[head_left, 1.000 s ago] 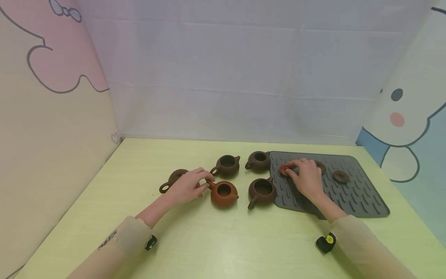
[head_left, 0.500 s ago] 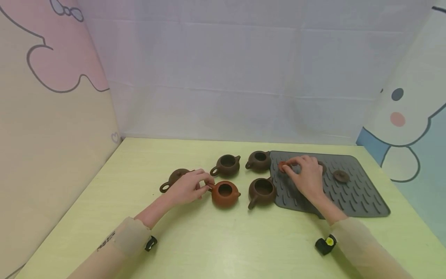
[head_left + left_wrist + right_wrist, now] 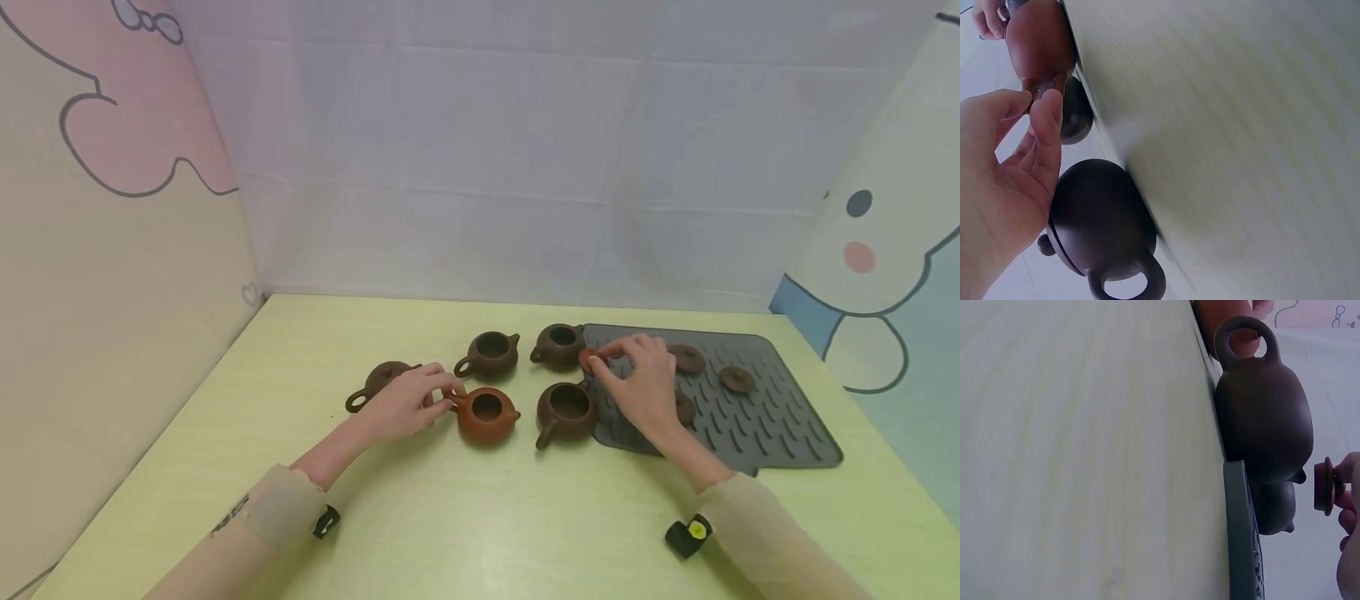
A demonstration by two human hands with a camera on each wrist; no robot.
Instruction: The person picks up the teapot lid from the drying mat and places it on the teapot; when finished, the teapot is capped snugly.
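Note:
A reddish-brown teapot (image 3: 487, 417) without a lid stands on the table, its spout pointing right. My left hand (image 3: 411, 402) pinches its handle between thumb and fingers, as the left wrist view also shows. In my right hand (image 3: 643, 379) is a small reddish lid (image 3: 587, 360), pinched by its knob and raised above the left edge of the grey mat (image 3: 795, 442). The right wrist view shows this lid (image 3: 1322, 486) apart from the dark teapot (image 3: 1266, 419) beside it. Several dark brown lids, among them one (image 3: 737, 380) at the right, lie on the mat.
Three dark teapots without lids stand around the reddish one: one behind it (image 3: 491, 357), one at the mat's corner (image 3: 558, 347) and one to its right (image 3: 566, 412). A dark teapot with its lid on (image 3: 384, 379) is partly behind my left hand.
My right hand has lifted the reddish lid off the mat and moved it left, uncovering more of the dark lids. The reddish teapot has shifted slightly right, still held by my left hand.

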